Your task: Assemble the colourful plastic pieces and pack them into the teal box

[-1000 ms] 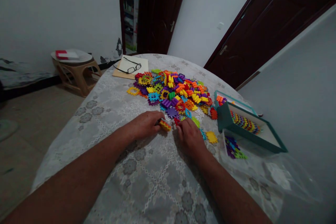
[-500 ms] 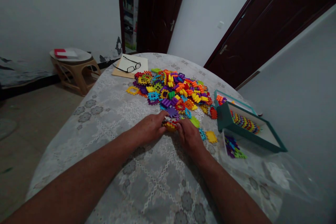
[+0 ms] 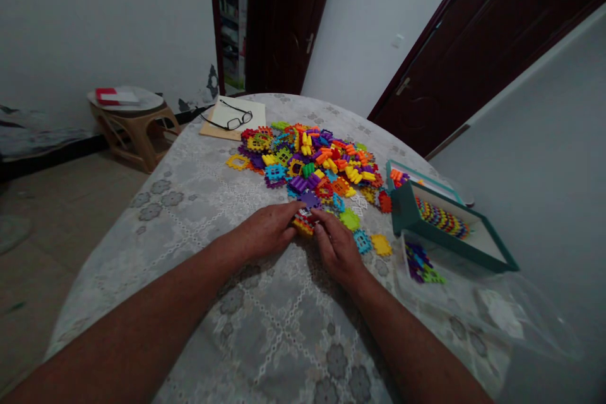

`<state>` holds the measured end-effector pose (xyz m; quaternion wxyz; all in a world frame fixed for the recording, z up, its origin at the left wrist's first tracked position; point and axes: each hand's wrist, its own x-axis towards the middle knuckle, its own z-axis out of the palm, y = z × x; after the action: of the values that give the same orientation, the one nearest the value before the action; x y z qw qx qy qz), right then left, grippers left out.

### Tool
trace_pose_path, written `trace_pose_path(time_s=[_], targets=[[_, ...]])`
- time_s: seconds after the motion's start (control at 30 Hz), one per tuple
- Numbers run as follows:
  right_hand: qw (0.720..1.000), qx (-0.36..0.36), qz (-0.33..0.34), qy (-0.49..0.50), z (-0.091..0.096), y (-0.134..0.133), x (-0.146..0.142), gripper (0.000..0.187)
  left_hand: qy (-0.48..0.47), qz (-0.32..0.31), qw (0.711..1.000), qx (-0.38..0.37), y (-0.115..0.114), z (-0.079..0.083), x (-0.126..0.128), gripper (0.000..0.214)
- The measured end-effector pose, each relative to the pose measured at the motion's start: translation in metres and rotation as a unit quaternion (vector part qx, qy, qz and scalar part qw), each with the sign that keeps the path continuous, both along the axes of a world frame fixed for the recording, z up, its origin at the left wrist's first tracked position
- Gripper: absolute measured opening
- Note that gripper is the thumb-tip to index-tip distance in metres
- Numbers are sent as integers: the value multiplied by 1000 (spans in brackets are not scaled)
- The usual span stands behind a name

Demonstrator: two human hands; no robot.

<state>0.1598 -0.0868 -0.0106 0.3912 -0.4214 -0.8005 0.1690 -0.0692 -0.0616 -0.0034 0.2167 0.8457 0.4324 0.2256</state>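
Observation:
Between my two hands is a small stack of interlocking plastic building pieces (image 3: 303,225), with yellow at the bottom and red and white above. My left hand (image 3: 266,231) grips its left side with thumb and fingers. From the right, my right hand (image 3: 339,247) pinches the other side, partly hiding it. Just beyond the fingers, a purple square piece (image 3: 309,199) lies at the near edge of a big heap of colourful building pieces (image 3: 326,161). A lime piece (image 3: 350,219), a blue window piece (image 3: 362,241) and a yellow square piece (image 3: 381,245) lie right of my right hand.
A dark green box (image 3: 407,214) holding rows of coloured pieces stands at the right. Before it is a clear plastic container (image 3: 466,287) with purple, blue and green pieces. Eyeglasses (image 3: 234,123) rest on a pale board (image 3: 255,110) at the back left of the clothed table (image 3: 199,214).
The stack has tilted in my hands, so more of its red and white part shows. My right fingers have shifted slightly left over its top.

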Motion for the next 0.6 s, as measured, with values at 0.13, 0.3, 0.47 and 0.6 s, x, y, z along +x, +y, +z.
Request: trace_pose_path(time_s=[0.13, 0.3, 0.47, 0.6], targets=[[1000, -1, -21, 1, 1, -1, 2, 35, 4, -2, 1000, -6, 0, 5, 2, 39], [999, -48, -6, 23, -2, -2, -2, 34, -15, -14, 999, -25, -1, 12, 4, 26], [997, -72, -16, 34, -1, 2, 0, 41, -26, -13, 997, -66, -1, 18, 2, 16], [992, 17, -113, -49, 3, 10, 19, 36, -12, -9, 995, -94, -1, 22, 0, 17]])
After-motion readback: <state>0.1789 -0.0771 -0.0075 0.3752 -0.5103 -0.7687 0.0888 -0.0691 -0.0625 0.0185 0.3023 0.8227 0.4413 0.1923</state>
